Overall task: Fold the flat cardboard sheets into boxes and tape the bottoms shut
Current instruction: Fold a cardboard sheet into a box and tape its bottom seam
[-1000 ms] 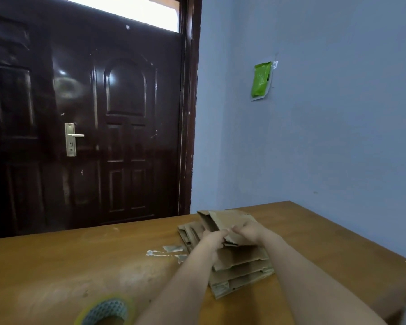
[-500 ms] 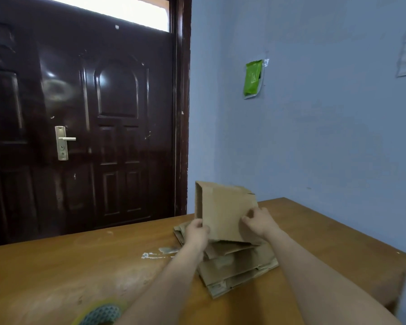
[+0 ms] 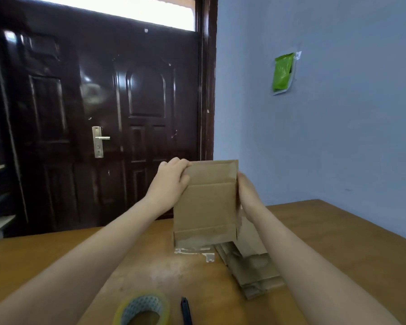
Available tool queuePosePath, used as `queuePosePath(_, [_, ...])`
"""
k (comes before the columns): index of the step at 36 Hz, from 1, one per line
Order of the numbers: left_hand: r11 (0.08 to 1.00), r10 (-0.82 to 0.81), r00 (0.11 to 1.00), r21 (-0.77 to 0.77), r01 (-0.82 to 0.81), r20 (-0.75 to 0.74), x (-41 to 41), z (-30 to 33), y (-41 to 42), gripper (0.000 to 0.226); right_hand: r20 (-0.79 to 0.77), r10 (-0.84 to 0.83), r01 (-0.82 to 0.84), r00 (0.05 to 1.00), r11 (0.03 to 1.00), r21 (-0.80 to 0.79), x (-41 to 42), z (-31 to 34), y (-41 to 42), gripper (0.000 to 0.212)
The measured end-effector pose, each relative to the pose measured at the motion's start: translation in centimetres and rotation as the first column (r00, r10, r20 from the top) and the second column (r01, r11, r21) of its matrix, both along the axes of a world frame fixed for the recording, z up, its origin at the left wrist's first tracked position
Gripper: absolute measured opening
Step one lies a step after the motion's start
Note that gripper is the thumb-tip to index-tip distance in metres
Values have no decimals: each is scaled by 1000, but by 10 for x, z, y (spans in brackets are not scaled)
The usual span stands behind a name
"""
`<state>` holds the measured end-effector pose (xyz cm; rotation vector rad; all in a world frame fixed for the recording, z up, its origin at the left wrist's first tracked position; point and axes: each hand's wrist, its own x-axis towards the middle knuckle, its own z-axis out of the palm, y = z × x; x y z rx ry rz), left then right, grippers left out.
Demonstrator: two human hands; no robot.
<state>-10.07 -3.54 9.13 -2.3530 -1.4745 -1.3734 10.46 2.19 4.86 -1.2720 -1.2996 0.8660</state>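
Cardboard sheet [image 3: 205, 202] held upright mid-frame above the table [image 3: 338, 233], left hand [image 3: 171, 181] gripping its top-left corner w/ curled fingers, right hand [image 3: 246, 191] pressed on the right edge; risk: uneven squeeze could buckle it off-crease or drop it onto the stack [image 3: 251, 268] below.

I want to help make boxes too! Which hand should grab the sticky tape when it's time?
Probably the left hand. The tape roll lies near the table edge, under the left forearm, while the right hand is across the held cardboard sheet and beyond the black pen.
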Motion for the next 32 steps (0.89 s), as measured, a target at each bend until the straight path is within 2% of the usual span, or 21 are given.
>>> queuePosePath(2, [997, 57, 998, 45, -57, 8, -24, 2, -3, 32, -44, 74, -72, 996, 996, 42, -25, -4, 15, 61])
queuePosePath(6, [992, 124, 990, 27, -126, 66, -71, -20, -3, 36, -49, 178, -179, 983, 984, -1, -88, 3, -11, 66])
queuePosePath(9, [988, 154, 979, -3, -155, 130, -97, -49, -3, 41, -113, 237, -245, 965, 968, -60, -119, -11, -7, 92])
queuePosePath(10, [985, 174, 974, -7, -175, 146, -104, -60, -2, 41, -123, 246, -257, 961, 962, -90, -127, -16, -8, 89])
queuePosePath(12, [975, 221, 962, -17, -221, 162, -113, -79, -4, 41, -156, 253, -272, 955, 955, -117, -140, -24, -10, 54])
queuePosePath(13, [973, 232, 957, -25, -232, 174, -115, -87, -5, 41, -171, 260, -287, 950, 946, -153, -143, -31, -7, 43])
queuePosePath(16, [967, 256, 943, -58, -249, 214, -118, -106, -7, 39, -198, 316, -354, 928, 914, -198, -154, -52, -7, 45])
queuePosePath(21, [965, 259, 936, -95, -243, 236, -122, -126, 2, 37, -314, 272, -359, 910, 895, -265, -168, -80, 6, 50])
queuePosePath(24, [969, 247, 940, -30, -247, 234, -124, -133, 7, 40, -368, 234, -348, 900, 894, -282, -170, -86, 13, 52])
queuePosePath(28, [962, 255, 883, -8, -274, 395, -125, -144, 15, 40, -389, 236, -354, 891, 896, -268, -171, -90, 23, 48])
queuePosePath(32, [985, 149, 875, 11, -173, 460, -126, -157, 26, 30, -475, 212, -376, 854, 882, -283, -171, -93, 31, 43])
